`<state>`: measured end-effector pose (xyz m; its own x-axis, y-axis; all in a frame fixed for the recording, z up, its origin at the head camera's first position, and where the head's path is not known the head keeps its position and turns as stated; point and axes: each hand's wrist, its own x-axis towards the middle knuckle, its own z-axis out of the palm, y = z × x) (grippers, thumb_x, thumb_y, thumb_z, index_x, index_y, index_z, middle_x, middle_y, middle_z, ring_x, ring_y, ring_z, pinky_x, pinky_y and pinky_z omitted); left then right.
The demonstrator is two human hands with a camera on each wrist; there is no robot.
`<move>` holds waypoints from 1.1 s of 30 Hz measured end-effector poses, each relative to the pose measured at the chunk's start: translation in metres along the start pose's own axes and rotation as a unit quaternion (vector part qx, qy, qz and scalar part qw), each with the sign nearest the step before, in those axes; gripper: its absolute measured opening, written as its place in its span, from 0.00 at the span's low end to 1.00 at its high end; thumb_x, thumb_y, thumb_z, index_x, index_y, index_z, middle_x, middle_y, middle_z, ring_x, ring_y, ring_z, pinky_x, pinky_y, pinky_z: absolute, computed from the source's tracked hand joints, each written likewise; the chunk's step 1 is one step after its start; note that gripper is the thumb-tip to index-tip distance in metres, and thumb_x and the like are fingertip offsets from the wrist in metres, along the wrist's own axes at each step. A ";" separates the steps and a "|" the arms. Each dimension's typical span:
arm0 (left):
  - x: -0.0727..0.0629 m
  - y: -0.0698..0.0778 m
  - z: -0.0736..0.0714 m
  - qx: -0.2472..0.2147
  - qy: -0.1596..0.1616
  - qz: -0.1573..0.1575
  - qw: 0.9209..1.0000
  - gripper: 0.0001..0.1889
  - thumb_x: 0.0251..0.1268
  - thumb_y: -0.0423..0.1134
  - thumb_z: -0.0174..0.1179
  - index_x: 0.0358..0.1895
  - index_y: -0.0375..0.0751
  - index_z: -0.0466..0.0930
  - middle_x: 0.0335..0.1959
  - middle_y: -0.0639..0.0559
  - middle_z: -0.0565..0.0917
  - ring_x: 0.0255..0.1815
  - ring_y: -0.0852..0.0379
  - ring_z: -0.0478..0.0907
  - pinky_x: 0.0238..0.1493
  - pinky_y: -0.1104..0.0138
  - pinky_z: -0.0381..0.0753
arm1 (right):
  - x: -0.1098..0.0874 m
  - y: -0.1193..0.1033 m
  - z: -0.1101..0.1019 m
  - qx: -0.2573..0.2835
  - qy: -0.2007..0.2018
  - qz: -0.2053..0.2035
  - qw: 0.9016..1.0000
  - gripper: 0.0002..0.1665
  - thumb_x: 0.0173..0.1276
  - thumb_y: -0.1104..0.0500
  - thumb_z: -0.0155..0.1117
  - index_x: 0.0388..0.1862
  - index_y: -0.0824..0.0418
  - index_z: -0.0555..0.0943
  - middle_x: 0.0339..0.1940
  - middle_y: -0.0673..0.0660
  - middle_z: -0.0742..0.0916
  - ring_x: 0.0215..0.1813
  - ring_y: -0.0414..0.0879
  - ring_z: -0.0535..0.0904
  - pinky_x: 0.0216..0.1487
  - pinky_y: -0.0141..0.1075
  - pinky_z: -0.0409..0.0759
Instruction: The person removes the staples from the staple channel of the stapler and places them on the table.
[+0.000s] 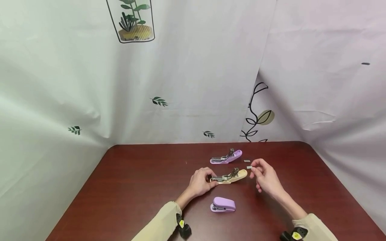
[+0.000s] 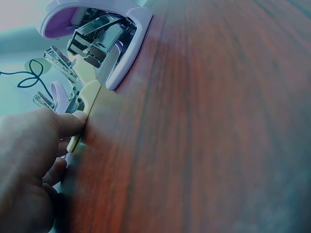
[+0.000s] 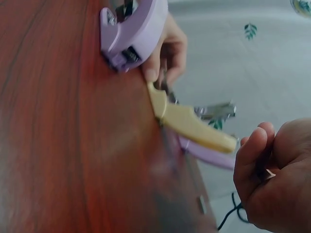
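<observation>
My left hand [image 1: 199, 182] grips the left end of a yellow stapler [image 1: 240, 175], thumb on the near side. That stapler lies opened out on the table, its metal parts [image 1: 234, 172] tilted up. To the right of it, my right hand [image 1: 267, 180] pinches a small silver strip of staples [image 1: 249, 167] between thumb and fingertips, apart from the stapler. In the right wrist view, the fingers of my right hand [image 3: 274, 174] hide most of that strip. The left wrist view shows my left thumb [image 2: 73, 124] against the yellow base.
Behind the yellow stapler lies an opened purple stapler [image 1: 236, 155], with another staple strip [image 1: 247, 161] to its right. A closed purple stapler [image 1: 224, 203] stands nearer on the brown table [image 1: 135, 187]. A printed white curtain [image 1: 187, 73] hangs behind the table.
</observation>
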<state>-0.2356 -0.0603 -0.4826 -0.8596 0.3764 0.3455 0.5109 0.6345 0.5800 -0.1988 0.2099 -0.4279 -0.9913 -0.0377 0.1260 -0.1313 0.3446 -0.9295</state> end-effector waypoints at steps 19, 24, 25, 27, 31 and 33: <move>0.003 -0.001 0.000 -0.009 -0.009 -0.010 1.000 0.08 0.51 0.42 0.77 0.34 0.51 0.88 0.29 0.63 0.79 0.30 0.64 0.71 0.29 0.69 0.68 | 0.002 0.040 -0.005 -0.071 -0.013 0.051 0.996 0.04 0.74 0.69 0.54 0.45 0.64 0.72 0.21 0.56 0.81 0.11 0.46 0.72 0.12 0.40 0.75; 0.001 -0.001 0.000 -0.010 -0.010 -0.015 1.000 0.08 0.51 0.42 0.77 0.34 0.51 0.88 0.29 0.63 0.79 0.31 0.63 0.71 0.28 0.68 0.68 | 0.000 0.040 -0.003 -0.085 -0.014 0.064 0.994 0.04 0.72 0.69 0.55 0.43 0.63 0.73 0.19 0.55 0.81 0.11 0.45 0.72 0.12 0.40 0.74; 0.001 0.000 0.000 -0.009 -0.011 -0.017 1.000 0.08 0.52 0.42 0.77 0.34 0.52 0.88 0.29 0.63 0.79 0.31 0.63 0.71 0.28 0.68 0.68 | 0.000 0.040 -0.003 -0.089 -0.018 0.064 0.994 0.04 0.72 0.70 0.55 0.43 0.64 0.73 0.19 0.55 0.81 0.11 0.45 0.72 0.12 0.39 0.74; 0.002 0.000 0.000 -0.008 -0.013 -0.021 1.000 0.08 0.52 0.42 0.77 0.34 0.52 0.88 0.29 0.63 0.79 0.31 0.64 0.71 0.27 0.68 0.68 | 0.000 0.039 -0.003 -0.099 -0.022 0.061 0.993 0.04 0.72 0.70 0.55 0.42 0.64 0.73 0.19 0.54 0.81 0.11 0.45 0.72 0.12 0.39 0.74; 0.003 -0.001 0.001 -0.004 -0.012 -0.021 1.000 0.07 0.52 0.43 0.76 0.34 0.53 0.88 0.29 0.64 0.79 0.31 0.64 0.71 0.27 0.68 0.68 | 0.001 0.040 -0.003 -0.132 -0.027 0.037 0.990 0.04 0.71 0.70 0.55 0.41 0.64 0.74 0.18 0.53 0.81 0.10 0.44 0.72 0.11 0.39 0.74; 0.004 -0.002 0.001 -0.004 -0.014 -0.024 1.000 0.07 0.52 0.43 0.76 0.34 0.53 0.88 0.29 0.65 0.79 0.31 0.63 0.71 0.27 0.68 0.68 | 0.001 0.040 -0.003 -0.147 -0.028 0.026 0.988 0.04 0.70 0.70 0.55 0.41 0.64 0.74 0.18 0.52 0.81 0.10 0.44 0.73 0.10 0.39 0.74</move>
<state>-0.2395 -0.0593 -0.4832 -0.8826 0.3645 0.2970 0.4694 0.6469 0.6010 -0.2052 0.2259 -0.4636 -0.9966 -0.0616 0.0542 -0.0805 0.6044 -0.7926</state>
